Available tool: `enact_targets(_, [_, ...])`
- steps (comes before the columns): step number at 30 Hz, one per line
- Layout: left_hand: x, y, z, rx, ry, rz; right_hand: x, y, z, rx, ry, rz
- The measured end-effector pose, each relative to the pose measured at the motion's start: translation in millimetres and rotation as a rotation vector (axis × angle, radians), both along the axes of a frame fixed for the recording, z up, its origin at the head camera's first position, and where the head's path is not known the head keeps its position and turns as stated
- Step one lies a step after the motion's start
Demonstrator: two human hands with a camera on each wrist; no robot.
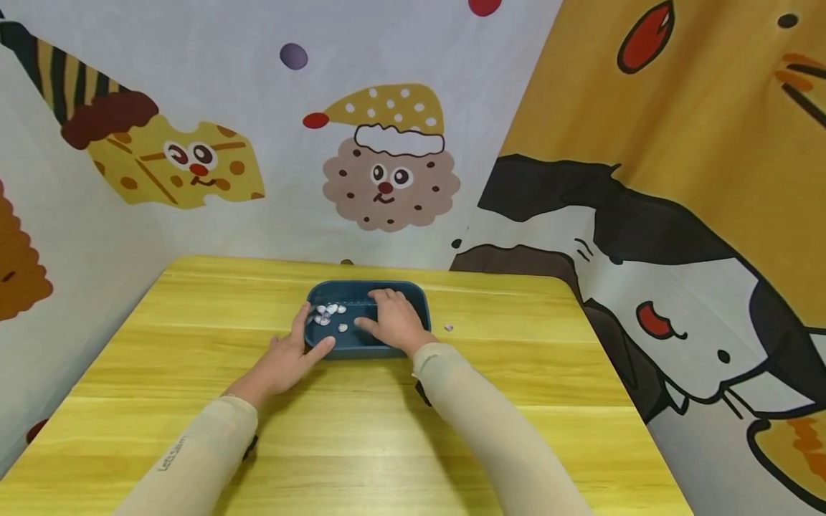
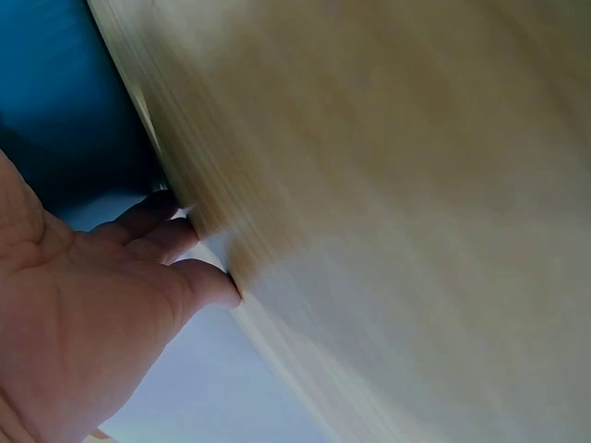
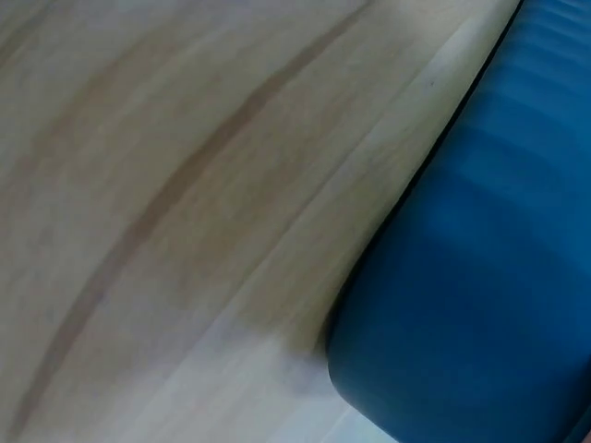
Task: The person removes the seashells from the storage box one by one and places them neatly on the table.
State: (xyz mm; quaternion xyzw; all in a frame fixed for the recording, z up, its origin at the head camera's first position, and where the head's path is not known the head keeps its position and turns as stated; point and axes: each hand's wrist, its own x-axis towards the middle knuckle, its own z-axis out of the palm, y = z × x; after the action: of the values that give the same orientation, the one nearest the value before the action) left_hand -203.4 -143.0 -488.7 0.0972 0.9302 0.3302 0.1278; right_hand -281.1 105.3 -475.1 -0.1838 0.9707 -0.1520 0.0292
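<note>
A dark blue rectangular tray sits on the table with several small whitish-purple pieces, shell-like, gathered at its left end. One similar piece lies a little apart inside it. My left hand is at the tray's left end, fingers along the side and thumb at the front rim. In the left wrist view the extended fingers of that hand reach beside the blue wall. Over the tray's right half, my right hand reaches in with thumb and fingers spread apart. The right wrist view shows only the tray's outer wall and tabletop.
A small pale purple piece lies on the yellow wood-grain table, just right of the tray. Behind the table hangs a cloth backdrop with cartoon prints, and it also runs along both sides.
</note>
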Motion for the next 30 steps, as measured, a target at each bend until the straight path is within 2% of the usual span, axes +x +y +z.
enact_targets(14, [-1.7, 0.1, 0.6, -0.014, -0.002, 0.001, -4.1, -2.8, 0.4, 0.018, -0.103, 0.005])
enact_targets(20, [-1.7, 0.5, 1.7, -0.007, -0.006, 0.003, -5.9, -2.4, -1.3, 0.066, -0.099, 0.040])
enact_targets(30, [-2.1, 0.0, 1.7, -0.006, 0.006, -0.003, -4.1, -1.8, 0.1, 0.044, -0.107, 0.079])
